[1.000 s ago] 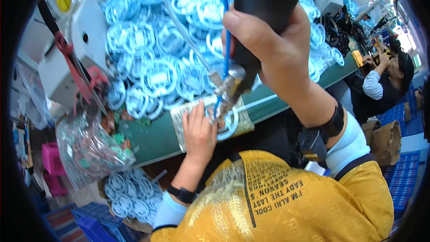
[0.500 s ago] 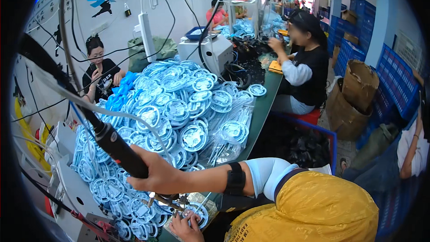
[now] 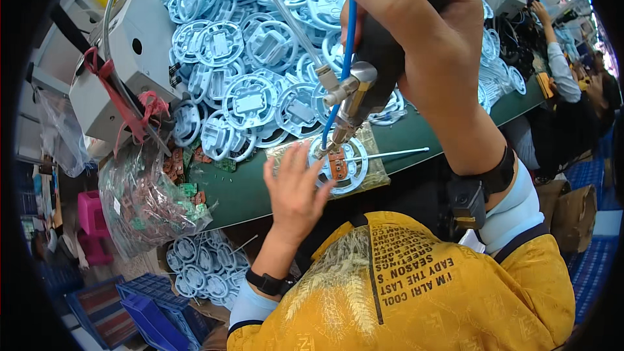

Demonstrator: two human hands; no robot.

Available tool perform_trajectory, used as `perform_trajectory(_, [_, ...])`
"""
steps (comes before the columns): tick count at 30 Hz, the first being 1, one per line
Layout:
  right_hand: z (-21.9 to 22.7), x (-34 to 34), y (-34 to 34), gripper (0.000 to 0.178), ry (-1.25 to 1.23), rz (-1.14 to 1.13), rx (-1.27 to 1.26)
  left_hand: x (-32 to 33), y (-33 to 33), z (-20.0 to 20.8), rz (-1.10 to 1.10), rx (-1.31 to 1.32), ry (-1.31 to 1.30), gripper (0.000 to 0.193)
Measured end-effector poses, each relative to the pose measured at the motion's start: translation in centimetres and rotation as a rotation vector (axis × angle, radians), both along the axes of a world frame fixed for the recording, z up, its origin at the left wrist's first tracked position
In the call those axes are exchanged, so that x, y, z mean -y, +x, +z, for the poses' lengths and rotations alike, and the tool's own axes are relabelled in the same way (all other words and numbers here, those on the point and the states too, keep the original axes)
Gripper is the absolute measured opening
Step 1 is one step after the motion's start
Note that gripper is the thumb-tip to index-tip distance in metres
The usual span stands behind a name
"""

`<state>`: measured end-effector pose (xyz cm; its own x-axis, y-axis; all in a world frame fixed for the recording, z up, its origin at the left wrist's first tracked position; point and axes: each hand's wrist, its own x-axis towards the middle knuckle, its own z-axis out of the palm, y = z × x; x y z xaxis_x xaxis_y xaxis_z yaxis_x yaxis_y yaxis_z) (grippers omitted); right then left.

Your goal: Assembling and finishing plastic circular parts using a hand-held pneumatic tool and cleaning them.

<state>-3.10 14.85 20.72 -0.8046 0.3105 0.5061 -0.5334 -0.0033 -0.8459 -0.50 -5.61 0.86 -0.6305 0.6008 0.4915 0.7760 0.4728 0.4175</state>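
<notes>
My right hand (image 3: pixel 448 45) is wrapped round a black power screwdriver (image 3: pixel 383 39) with a metal nose and a blue air hose. Its tip points down at a light-blue round plastic part (image 3: pixel 356 182) lying near the bench edge. Inside the ring sits a small reddish-brown circuit board (image 3: pixel 337 164), and a thin pale rod (image 3: pixel 403 154) sticks out to the right. My left hand (image 3: pixel 296 195) rests at the ring's left side, fingers spread and stretched out. Whether the tip touches a screw is too small to tell.
A large heap of similar blue parts (image 3: pixel 250 101) covers the bench (image 3: pixel 244 198) beyond my hands. To the left are a plastic bag of circuit boards (image 3: pixel 153 198) and a grey machine box (image 3: pixel 130 58). More parts (image 3: pixel 208 270) lie below the bench edge. A co-worker (image 3: pixel 595 104) sits at the right.
The view has swung down toward my hands. My right hand keeps hold of the screwdriver over the part. My left hand's fingers, bent over the part before, are now spread beside it.
</notes>
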Motion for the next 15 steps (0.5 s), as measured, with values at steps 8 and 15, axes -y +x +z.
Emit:
perform_trajectory(8, [-0.2,0.7,-0.6,0.012,-0.001,0.033,-0.019,-0.4,1.3,-1.6,-0.088,0.096,-0.109,0.056])
perform_trajectory(15, [-1.5,0.0,-1.7,0.011,0.015,0.059,-0.058,-0.7,1.4,-1.5,-0.087,0.093,-0.099,0.057])
